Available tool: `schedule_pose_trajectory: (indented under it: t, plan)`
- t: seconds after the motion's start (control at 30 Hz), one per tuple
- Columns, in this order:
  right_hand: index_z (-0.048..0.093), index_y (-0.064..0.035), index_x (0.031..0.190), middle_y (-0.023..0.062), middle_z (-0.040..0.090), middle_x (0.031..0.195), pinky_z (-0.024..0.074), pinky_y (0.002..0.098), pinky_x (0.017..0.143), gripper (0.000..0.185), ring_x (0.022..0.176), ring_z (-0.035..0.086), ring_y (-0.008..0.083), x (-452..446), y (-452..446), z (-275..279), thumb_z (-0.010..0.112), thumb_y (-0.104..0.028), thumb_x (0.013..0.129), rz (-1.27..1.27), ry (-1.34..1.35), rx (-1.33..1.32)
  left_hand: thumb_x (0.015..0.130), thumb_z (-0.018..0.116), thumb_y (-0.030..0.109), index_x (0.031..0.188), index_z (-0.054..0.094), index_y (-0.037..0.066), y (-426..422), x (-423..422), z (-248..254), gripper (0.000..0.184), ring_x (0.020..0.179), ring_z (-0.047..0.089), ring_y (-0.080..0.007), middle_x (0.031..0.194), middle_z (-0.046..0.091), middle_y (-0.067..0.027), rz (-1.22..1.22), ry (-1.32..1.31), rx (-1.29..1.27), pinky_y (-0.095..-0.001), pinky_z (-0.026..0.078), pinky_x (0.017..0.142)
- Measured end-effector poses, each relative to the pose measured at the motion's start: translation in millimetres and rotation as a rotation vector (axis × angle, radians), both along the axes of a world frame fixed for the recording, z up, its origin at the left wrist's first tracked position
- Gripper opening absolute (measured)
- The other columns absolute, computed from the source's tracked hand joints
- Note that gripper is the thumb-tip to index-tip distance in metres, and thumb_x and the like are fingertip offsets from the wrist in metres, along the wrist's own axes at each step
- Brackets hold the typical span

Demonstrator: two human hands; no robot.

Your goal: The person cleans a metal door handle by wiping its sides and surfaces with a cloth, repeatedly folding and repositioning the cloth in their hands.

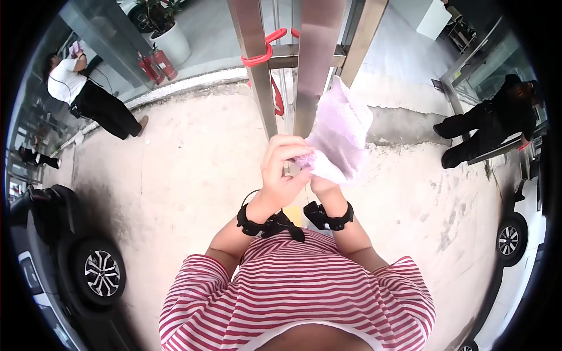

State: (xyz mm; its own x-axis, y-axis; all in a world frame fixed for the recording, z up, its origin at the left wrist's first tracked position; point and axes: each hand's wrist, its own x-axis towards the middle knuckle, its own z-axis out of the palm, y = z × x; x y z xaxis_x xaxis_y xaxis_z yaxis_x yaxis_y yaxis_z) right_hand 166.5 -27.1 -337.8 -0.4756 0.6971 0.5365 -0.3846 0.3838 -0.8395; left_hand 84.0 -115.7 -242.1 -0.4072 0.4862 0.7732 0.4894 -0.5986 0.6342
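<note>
A pale lilac cloth (pixel 344 126) with a textured weave is held up in front of my chest, its upper end pointing away from me. My left hand (pixel 283 168) is closed, with thumb and fingers pinching a bunched edge of it. Close beside, my right hand (pixel 323 185) is under the cloth's lower end and touches it; the cloth hides its fingers. A black strap with a small device sits on each wrist. Just beyond the hands stand the metal door posts (pixel 316 52), partly covered by the cloth.
A red cable lock (pixel 257 58) loops round the left post. At left are a person in a white top (pixel 67 79), fire extinguishers (pixel 164 64), a potted plant (pixel 171 42) and a dark car (pixel 70 257). Another person in black (pixel 492 120) and a white car (pixel 527 234) are at right.
</note>
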Motion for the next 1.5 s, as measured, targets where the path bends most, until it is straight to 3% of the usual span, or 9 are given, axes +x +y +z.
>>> schedule_pose_trajectory:
  t: [0.1,0.23,0.37,0.57,0.83,0.97,1.1,1.33,1.5]
  plan:
    - [0.031,0.0048,0.136,0.0224,0.032,0.138,0.0326,0.0443,0.104,0.084,0.127,0.038,0.0349,-51.9,-29.4,55.6,0.077,-0.011,0.068,-0.284,0.167,0.297,0.083,0.061,0.003,0.109,0.055,0.000,-19.6,-33.0,-3.7,0.027,0.096,0.054,-0.0189,0.104,0.056,-0.0136,0.125,-0.134,-0.038,-0.0312,0.044,0.085]
    - [0.027,0.0024,0.140,0.0197,0.030,0.140,0.0321,0.0404,0.106,0.074,0.130,0.036,0.0347,-123.5,-50.1,38.2,0.068,-0.014,0.080,-0.324,-0.035,0.110,0.093,0.052,0.009,0.119,0.047,-0.002,-13.7,-69.0,-29.6,0.029,0.105,0.051,-0.0206,0.114,0.051,-0.0144,0.268,-0.412,-0.294,-0.0322,0.041,0.093]
    - [0.030,0.0006,0.140,0.0171,0.031,0.140,0.0342,0.0386,0.105,0.069,0.128,0.038,0.0309,-169.2,-20.7,31.4,0.066,-0.016,0.084,-0.416,0.038,-0.114,0.092,0.052,0.009,0.126,0.044,-0.003,22.4,-95.8,-26.2,0.036,0.116,0.046,-0.0228,0.123,0.047,-0.0144,0.405,-0.062,-0.325,-0.0336,0.036,0.100]
    - [0.033,0.0013,0.137,0.0153,0.032,0.139,0.0340,0.0371,0.105,0.065,0.127,0.039,0.0278,-146.9,-31.1,93.8,0.066,-0.018,0.085,-0.198,0.253,-0.088,0.085,0.057,0.001,0.124,0.047,-0.001,8.6,-83.8,20.8,0.040,0.113,0.046,-0.0210,0.114,0.048,-0.0118,0.279,-0.101,-0.054,-0.0321,0.037,0.097]
    - [0.018,0.0039,0.143,0.0171,0.030,0.141,0.0306,0.0376,0.108,0.086,0.129,0.037,0.0261,-62.6,-30.7,61.6,0.070,-0.011,0.076,0.016,-0.043,-0.022,0.083,0.056,-0.001,0.109,0.050,0.001,-14.3,-85.9,-3.6,0.027,0.099,0.055,-0.0200,0.108,0.055,-0.0112,-0.135,-0.064,-0.204,-0.0309,0.044,0.086]
    - [0.040,0.0007,0.137,0.0182,0.041,0.134,0.0332,0.0374,0.105,0.062,0.124,0.042,0.0291,-55.6,-15.0,71.7,0.063,-0.012,0.082,-0.059,-0.037,0.156,0.093,0.050,0.004,0.114,0.043,0.003,-13.7,-93.0,0.0,0.023,0.102,0.053,-0.0168,0.108,0.055,-0.0119,-0.217,-0.400,-0.141,-0.0300,0.041,0.090]
    - [0.059,0.0015,0.115,0.0172,0.053,0.115,0.0390,0.0369,0.098,0.031,0.109,0.053,0.0302,-53.7,-26.8,55.6,0.056,-0.006,0.085,-0.336,-0.019,0.160,0.096,0.047,0.009,0.117,0.041,0.004,16.4,-132.6,-5.6,0.022,0.091,0.052,-0.0113,0.104,0.055,-0.0076,0.108,-0.461,-0.109,-0.0254,0.042,0.083]
    - [0.023,0.0033,0.143,0.0229,0.027,0.144,0.0222,0.0436,0.111,0.064,0.135,0.027,0.0372,-121.4,-45.7,28.2,0.053,-0.013,0.090,-0.334,-0.258,0.012,0.096,0.046,0.006,0.117,0.042,0.001,58.7,-140.8,-55.3,0.022,0.100,0.049,-0.0130,0.110,0.051,-0.0085,0.248,-0.379,-0.100,-0.0276,0.040,0.090]
    - [0.016,0.0049,0.146,0.0237,0.019,0.151,0.0176,0.0394,0.114,0.070,0.140,0.020,0.0348,-133.7,-11.3,49.7,0.053,-0.020,0.092,-0.235,-0.132,0.027,0.091,0.051,0.002,0.116,0.043,0.000,60.0,-137.2,-39.0,0.026,0.104,0.051,-0.0172,0.109,0.051,-0.0109,0.161,-0.420,-0.025,-0.0309,0.038,0.095]
